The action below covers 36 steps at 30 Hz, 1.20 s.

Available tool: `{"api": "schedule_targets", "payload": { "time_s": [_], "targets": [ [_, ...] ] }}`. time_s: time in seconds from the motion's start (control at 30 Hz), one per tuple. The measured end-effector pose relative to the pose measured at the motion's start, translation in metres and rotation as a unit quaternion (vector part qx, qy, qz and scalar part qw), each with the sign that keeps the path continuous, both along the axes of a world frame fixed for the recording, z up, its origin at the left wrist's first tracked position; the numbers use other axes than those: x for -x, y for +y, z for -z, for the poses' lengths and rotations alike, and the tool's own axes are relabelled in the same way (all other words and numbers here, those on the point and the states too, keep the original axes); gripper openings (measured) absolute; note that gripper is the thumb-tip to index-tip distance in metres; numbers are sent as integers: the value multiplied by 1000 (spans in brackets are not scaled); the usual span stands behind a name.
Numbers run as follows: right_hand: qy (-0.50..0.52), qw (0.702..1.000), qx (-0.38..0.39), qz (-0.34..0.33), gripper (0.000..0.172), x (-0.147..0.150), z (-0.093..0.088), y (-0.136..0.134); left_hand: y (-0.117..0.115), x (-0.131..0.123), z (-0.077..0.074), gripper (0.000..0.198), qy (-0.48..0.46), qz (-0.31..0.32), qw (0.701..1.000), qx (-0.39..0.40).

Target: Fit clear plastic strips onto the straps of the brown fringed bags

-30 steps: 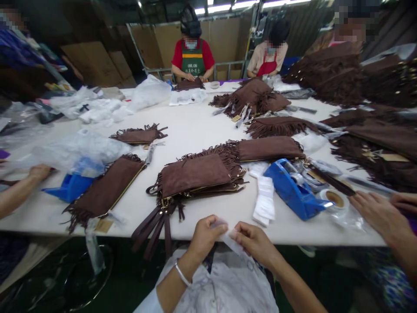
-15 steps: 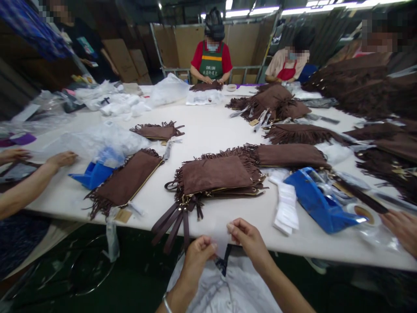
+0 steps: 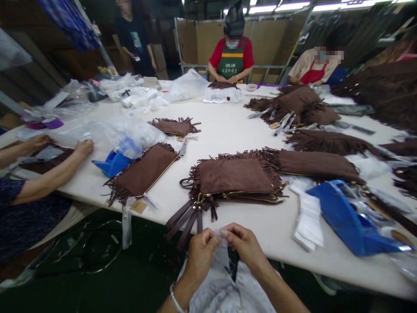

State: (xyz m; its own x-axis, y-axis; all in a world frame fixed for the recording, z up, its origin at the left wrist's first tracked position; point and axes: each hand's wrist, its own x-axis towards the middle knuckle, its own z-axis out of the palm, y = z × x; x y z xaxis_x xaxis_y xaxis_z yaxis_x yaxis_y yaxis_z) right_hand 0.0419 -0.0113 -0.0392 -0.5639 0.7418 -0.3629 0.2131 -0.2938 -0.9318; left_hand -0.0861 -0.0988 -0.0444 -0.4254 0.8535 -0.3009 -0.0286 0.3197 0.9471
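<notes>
As left hand [image 3: 199,257] pinches translucent sheet [image 3: 222,255], right [image 3: 246,247] does.

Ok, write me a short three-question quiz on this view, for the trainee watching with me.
1. On which of the wearer's arms is the round, silver-coloured bangle?
2. True or false: the folded white strips lie beside the right-hand blue plastic tape dispenser.
3. What do the wearer's left hand and right hand pinch?
a) brown fringed pouch
b) thin translucent sheet
c) cardboard tag

Key: 1. Left; 2. True; 3. b
</notes>
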Motion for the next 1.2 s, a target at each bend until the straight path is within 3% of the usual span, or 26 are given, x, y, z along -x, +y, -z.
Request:
{"api": "schedule_targets", "payload": {
  "time_s": [0.1,0.27,0.33,0.43,0.5,0.57,0.67,0.8,0.9,0.97,1.07,1.2],
  "targets": [
    [-21,998,-51,15,28,8,0,1,0,4,-2,27,20,-2,1000,-2],
    [-20,996,-80,14,24,22,-1,3,3,8,0,28,-224,-25,974,-5],
    [-7,997,-73,3,24,27,-2,4,4,10,1,29,-269,-33,963,-9],
    [-2,997,-70,-17,24,32,-3,14,5,19,3,30,-231,-38,972,-5],
    [-33,991,-130,-3,22,35,-6,25,4,28,3,33,-161,-46,986,0],
    [-84,963,-255,12,22,40,-9,36,2,36,1,33,-83,-60,995,1],
    [-167,891,-423,-6,26,53,-12,44,-2,46,-3,30,0,-65,998,-2],
    [-287,809,-513,-21,26,76,-10,39,-7,53,-7,27,90,-53,994,14],
    [-321,787,-527,-28,17,86,-8,36,-10,57,-11,26,139,-42,989,28],
    [-307,803,-509,-27,13,87,-9,38,-10,60,-14,26,162,-34,986,34],
    [-233,871,-432,-20,10,83,-14,46,-10,66,-18,23,212,-21,976,49],
    [-78,984,-158,-29,20,81,-17,53,-11,73,-19,19,264,2,962,65]
  ]
}}
